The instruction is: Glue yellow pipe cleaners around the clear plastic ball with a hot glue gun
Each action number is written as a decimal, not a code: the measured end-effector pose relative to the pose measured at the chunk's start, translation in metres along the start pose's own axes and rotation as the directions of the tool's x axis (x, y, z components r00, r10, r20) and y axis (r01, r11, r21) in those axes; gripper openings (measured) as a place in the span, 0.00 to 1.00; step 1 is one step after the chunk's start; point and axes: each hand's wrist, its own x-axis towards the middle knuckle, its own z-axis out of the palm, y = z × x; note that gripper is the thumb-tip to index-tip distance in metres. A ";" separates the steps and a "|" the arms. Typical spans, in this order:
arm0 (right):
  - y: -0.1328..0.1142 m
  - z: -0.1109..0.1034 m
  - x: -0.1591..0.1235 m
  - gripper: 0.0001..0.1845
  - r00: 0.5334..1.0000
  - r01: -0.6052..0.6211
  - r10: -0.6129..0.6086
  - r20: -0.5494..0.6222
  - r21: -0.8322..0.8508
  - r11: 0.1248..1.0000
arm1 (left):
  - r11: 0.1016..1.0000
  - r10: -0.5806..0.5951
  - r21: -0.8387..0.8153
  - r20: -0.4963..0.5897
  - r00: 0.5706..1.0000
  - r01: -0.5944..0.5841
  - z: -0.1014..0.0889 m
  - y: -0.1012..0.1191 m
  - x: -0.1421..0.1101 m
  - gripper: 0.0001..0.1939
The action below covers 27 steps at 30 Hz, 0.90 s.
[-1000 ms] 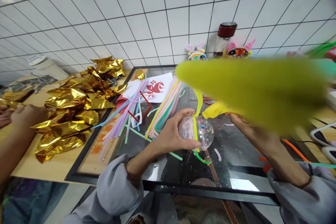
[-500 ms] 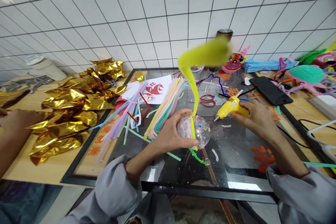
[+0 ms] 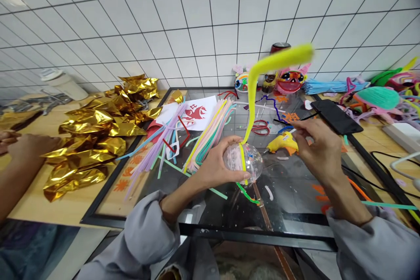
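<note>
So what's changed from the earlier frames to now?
The yellow glue gun moved right, away from the clear ball. The right hand shifted toward the gun's rear; whether it let go is unclear. The yellow strip, first sweeping blurred across the view, now rises bent right. Unchanged: left hand gripping the ball.

Light wooden table [image 3: 29,205] bearing a dark glass panel [image 3: 292,192] in a black frame.
Crumpled shiny gold foil pieces [image 3: 101,124] lie on the wood at left; on the glass rest a bundle of long pastel fuzzy stems [image 3: 210,135], a looser bundle of lilac fuzzy stems [image 3: 162,146], a white paper sheet with a red design [image 3: 197,113], red-handled metal scissors [image 3: 260,127] and, apparently, a yellow plastic glue gun [image 3: 282,143]; a flat black phone [image 3: 337,116] lies at the panel's right edge.
</note>
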 end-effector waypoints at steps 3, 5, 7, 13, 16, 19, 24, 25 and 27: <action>-0.037 0.000 0.003 0.14 0.997 -0.010 -0.009 0.076 0.242 0.970 | 1.000 0.005 0.024 -0.010 1.000 -0.004 0.001 0.001 0.000 0.42; -0.059 0.000 0.004 0.16 0.984 0.017 -0.067 0.163 0.295 0.955 | 0.999 0.006 0.035 -0.010 1.000 -0.006 0.001 0.000 0.000 0.43; -0.077 0.000 0.006 0.22 0.968 0.103 -0.162 0.194 0.283 0.954 | 0.999 0.007 0.043 -0.003 1.000 -0.007 0.001 0.000 0.000 0.44; -0.099 0.000 0.013 0.07 0.951 0.200 -0.263 0.163 0.326 0.924 | 0.993 0.006 0.114 -0.002 1.000 -0.006 0.003 0.007 0.000 0.41; -0.097 0.003 0.011 0.06 0.963 0.123 -0.199 0.181 0.363 0.924 | 0.993 0.031 0.110 0.002 1.000 -0.031 0.003 0.006 0.001 0.42; -0.091 0.005 0.005 0.06 0.965 0.041 -0.141 0.221 0.406 0.913 | 0.993 0.042 0.106 0.002 0.999 -0.042 0.003 0.003 0.002 0.43; -0.084 0.009 -0.006 0.05 0.971 -0.052 -0.060 0.230 0.454 0.889 | 0.993 0.043 0.107 -0.004 0.999 -0.043 0.003 0.006 0.003 0.42; -0.083 0.009 -0.007 0.05 0.970 -0.063 -0.053 0.238 0.455 0.888 | 0.993 0.040 0.114 -0.005 0.999 -0.039 0.003 0.007 0.003 0.42; -0.081 0.009 -0.009 0.06 0.968 -0.067 -0.050 0.247 0.442 0.895 | 0.990 0.039 0.134 -0.002 0.999 -0.038 0.002 0.009 0.003 0.40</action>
